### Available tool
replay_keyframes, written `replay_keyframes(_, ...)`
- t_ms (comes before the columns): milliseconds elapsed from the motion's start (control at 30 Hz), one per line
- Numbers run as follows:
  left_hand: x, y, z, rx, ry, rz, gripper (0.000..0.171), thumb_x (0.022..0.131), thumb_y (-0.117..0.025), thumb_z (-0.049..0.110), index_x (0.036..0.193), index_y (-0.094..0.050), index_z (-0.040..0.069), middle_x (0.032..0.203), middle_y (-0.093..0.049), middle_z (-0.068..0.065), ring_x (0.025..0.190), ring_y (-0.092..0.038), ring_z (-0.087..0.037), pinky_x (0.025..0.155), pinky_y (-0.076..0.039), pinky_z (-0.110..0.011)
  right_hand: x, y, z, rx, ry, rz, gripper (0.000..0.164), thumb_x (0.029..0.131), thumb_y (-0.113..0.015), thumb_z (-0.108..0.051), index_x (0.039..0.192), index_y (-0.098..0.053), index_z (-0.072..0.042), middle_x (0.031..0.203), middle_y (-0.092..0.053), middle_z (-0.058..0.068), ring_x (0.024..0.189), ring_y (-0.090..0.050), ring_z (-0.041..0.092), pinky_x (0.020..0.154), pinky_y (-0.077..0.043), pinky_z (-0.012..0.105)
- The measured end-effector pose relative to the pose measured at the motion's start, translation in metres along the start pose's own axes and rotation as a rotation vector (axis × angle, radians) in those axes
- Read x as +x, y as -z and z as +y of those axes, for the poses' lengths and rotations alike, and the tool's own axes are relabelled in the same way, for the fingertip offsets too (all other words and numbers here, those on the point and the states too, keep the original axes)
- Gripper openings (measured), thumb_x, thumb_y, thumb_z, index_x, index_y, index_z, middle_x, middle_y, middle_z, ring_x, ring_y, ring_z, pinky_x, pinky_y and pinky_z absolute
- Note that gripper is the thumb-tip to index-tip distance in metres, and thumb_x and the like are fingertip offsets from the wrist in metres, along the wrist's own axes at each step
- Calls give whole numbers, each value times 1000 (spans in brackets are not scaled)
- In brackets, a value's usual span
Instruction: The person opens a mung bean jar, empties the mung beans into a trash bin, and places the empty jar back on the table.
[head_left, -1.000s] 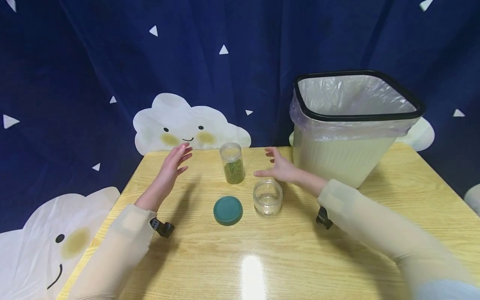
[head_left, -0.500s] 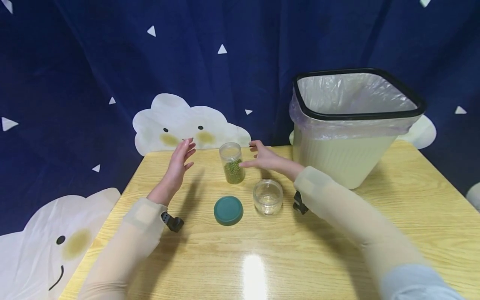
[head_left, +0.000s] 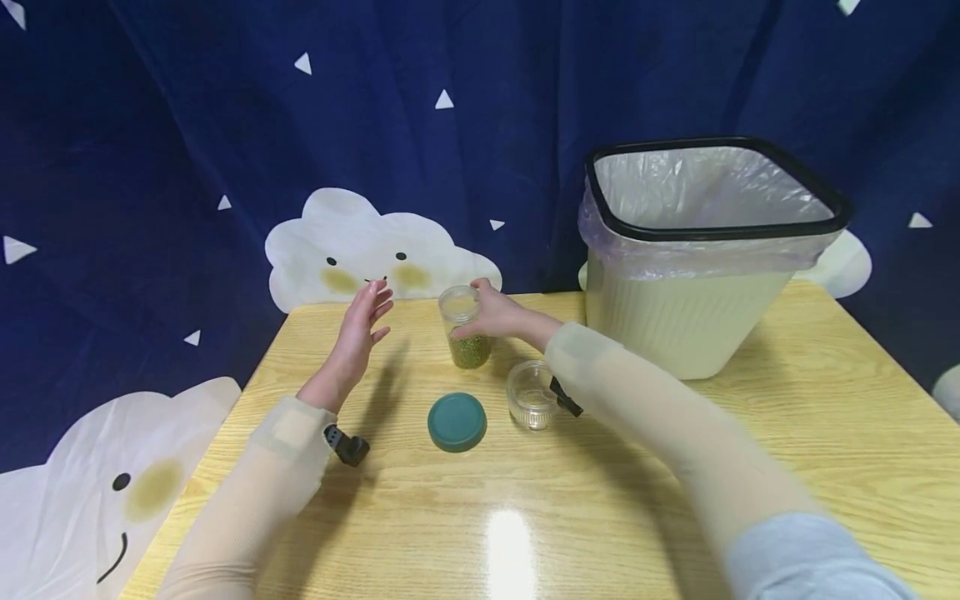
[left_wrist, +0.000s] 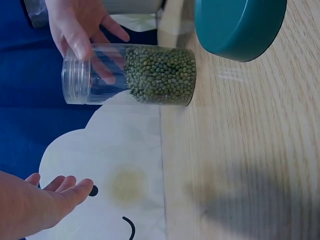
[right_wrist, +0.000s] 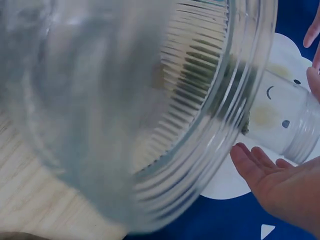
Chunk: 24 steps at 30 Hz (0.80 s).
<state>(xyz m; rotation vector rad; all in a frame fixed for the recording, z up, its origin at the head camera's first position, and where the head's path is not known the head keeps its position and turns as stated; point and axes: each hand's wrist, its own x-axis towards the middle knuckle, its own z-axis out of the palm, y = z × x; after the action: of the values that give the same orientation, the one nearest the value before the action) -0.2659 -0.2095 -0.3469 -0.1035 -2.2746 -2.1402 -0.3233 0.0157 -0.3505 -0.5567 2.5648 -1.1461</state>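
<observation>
The right hand [head_left: 495, 315], fingers extended, straddles the upright bean jar [left_wrist: 132, 75] on the tabletop [head_left: 405, 525]; on my remote feed, contact is uncertain. Left hand [head_left: 352, 337]: unfurled, apart. I would close evenly below the neck, keeping the jar vertical.

In the head view the right hand [head_left: 498, 315] partly hides the mung-bean jar [head_left: 470, 354]; wrist views crop the green lid [left_wrist: 240, 27] and blur the ribbed jar [right_wrist: 135, 115].

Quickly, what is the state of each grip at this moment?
Left grip: open, holding nothing.
Right grip: open at the bean jar; whether it already touches cannot be told.
</observation>
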Motion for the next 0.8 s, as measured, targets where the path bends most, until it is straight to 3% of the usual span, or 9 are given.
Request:
replay_keyframes(267,2,3,-2,-44,21,12,65,104,-26,48,153,-21,5,155,-26,-15,142,-24,-28,112,-20,-50,9,-7,-3,-55,-72,64,93,76,-84,-28,143,-26,1,137,-49,22,123,-49,34,101,-39,39)
replay_keyframes(600,8,10,-6,-139,69,30,67,104,-24,50,154,-19,6,156,-27,-14,141,-26,-27,112,-22,-48,10,-6,-4,-46,-68,98,77,76,-84,-24,134,-40,3,131,-55,19,120,-52,32,99,-42,37)
replay_keyframes(800,7,15,-8,-149,54,37,70,103,-24,53,154,-18,5,156,-26,-14,141,-25,-27,111,-21,-49,8,9,-2,-101,-41,154,75,74,-84,-29,128,-45,3,124,-59,16,113,-55,30,95,-44,37)
